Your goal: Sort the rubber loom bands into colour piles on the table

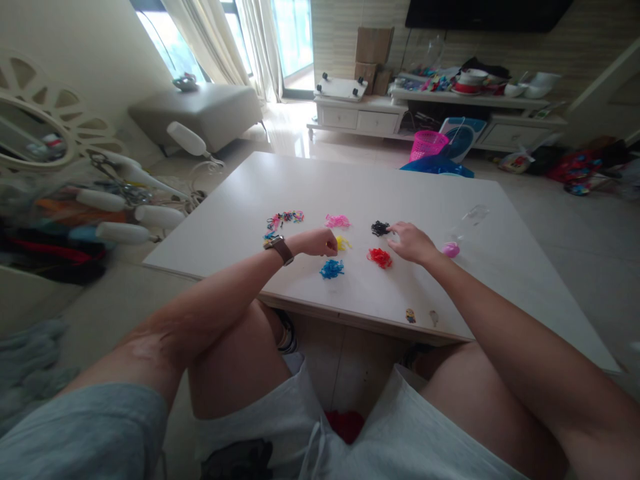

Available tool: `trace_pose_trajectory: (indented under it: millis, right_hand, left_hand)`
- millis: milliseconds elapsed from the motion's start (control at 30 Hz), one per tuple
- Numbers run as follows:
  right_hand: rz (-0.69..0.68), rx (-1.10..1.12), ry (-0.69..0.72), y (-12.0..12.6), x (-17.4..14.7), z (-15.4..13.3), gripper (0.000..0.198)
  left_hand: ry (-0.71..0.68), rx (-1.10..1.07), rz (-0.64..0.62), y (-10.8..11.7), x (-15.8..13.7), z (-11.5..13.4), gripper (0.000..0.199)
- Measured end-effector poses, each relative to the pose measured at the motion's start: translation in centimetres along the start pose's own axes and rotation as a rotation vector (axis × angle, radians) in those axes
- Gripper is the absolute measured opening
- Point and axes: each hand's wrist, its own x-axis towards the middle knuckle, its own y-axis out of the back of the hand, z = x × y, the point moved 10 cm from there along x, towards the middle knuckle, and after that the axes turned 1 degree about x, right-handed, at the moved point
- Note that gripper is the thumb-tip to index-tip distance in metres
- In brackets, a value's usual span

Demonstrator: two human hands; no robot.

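Note:
Small piles of what look like rubber bands lie on a white table (pixel 280 180). My left hand (pixel 323 243), with a watch on its wrist, is curled closed beside the yellow pile (pixel 343 243) and partly covers it; whatever its fingers hold is hidden. My right hand (pixel 413 244) reaches to the edge of the black pile (pixel 380 228), thumb and forefinger apart. Close below that hand is the red pile (pixel 380 258). The blue pile (pixel 332 269) sits nearer to me, the pink pile (pixel 338 221) farther off. Mixed-colour bands (pixel 285 219) are spread at the left.
To the right on the table are a pink round object (pixel 451 250) and a clear plastic piece (pixel 475 213). A small yellow-and-blue figure (pixel 411 315) and a small pale item (pixel 434 318) lie by the front edge. Beyond the table stands a pink basket (pixel 428 145).

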Motion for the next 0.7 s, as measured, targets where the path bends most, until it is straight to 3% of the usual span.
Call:
trace_pose_trajectory:
  millis: [200,367,567,700]
  right_hand:
    - [0.027,0.018,-0.098,-1.3,1.2,2.3,0.049]
    - [-0.002,0.004,-0.116,-1.9,1.5,2.9,0.050]
    - [0.037,-0.016,-0.088,-0.1,0.9,2.2,0.042]
    - [0.027,-0.022,-0.046,0.7,-0.1,1.4,0.035]
  left_hand:
    - [0.034,0.023,0.050,1.1,-0.4,0.0,0.019]
    - [0.081,-0.032,0.144,3.5,-0.6,-2.1,0.015]
    - [0.248,-0.276,0.510,10.0,-4.2,-8.8,0.012]
    - [0.404,-0.482,0.746,12.2,-8.5,-14.2,0.014]
